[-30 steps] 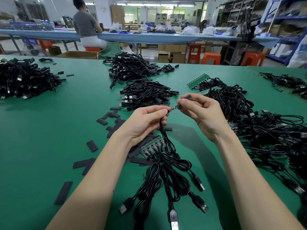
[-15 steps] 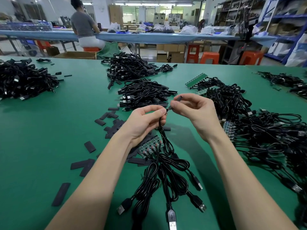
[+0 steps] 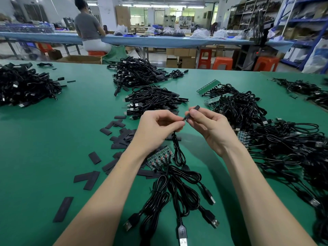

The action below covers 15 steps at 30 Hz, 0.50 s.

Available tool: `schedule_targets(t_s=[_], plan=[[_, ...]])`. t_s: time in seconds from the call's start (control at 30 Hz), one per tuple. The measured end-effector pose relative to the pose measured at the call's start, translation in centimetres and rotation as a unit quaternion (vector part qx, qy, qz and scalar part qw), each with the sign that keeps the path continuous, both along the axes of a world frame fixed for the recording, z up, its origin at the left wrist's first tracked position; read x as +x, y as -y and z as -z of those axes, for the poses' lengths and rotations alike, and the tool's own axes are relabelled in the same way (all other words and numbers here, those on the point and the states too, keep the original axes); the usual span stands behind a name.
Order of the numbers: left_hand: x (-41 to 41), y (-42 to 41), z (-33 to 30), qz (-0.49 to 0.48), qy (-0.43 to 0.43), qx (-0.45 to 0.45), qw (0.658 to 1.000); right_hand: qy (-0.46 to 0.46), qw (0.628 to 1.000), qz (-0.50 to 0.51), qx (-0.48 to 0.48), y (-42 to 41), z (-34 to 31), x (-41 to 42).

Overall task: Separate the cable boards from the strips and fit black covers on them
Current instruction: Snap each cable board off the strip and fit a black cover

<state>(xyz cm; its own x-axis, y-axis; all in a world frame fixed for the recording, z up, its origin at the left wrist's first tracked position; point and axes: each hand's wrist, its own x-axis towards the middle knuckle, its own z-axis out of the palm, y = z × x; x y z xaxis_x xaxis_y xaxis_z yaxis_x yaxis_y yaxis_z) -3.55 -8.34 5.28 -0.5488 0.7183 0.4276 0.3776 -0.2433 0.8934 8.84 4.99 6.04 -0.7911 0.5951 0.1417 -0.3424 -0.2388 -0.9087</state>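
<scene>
Here the left hand (image 3: 158, 128) pinches a cable (image 3: 178, 153), the right hand (image 3: 208, 126) a black cover (image 3: 192, 112), the board hidden.

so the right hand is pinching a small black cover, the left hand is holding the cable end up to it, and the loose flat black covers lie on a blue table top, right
Not quite: the head view shows a green table top, not blue. The rest holds: the right hand pinches the small black cover, the left hand holds the black cable, and loose flat black covers lie there.

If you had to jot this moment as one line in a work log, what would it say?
left hand: pinches cable end | right hand: holds black cover | stage: sliding cover onto board | board strip: on table, cables attached
</scene>
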Motion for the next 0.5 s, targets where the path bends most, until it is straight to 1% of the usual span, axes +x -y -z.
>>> schedule_targets(t_s=[0.07, 0.17, 0.37, 0.5], plan=[[-0.01, 0.13, -0.08, 0.006, -0.002, -0.003, 1.0, -0.001, 1.0, -0.009, -0.001, -0.01, 0.05, -0.01], [-0.08, 0.32, -0.18, 0.031, 0.019, 0.004, 0.999, -0.006, 1.0, -0.028, -0.01, -0.06, 0.06, 0.1], [0.12, 0.25, -0.08, 0.073, 0.111, 0.032, 0.991, -0.014, 0.998, -0.051, -0.028, 0.21, 0.14, 0.12], [0.14, 0.15, -0.07, 0.073, 0.134, 0.038, 0.987, -0.014, 0.999, -0.05, -0.014, 0.3, 0.11, 0.1]])
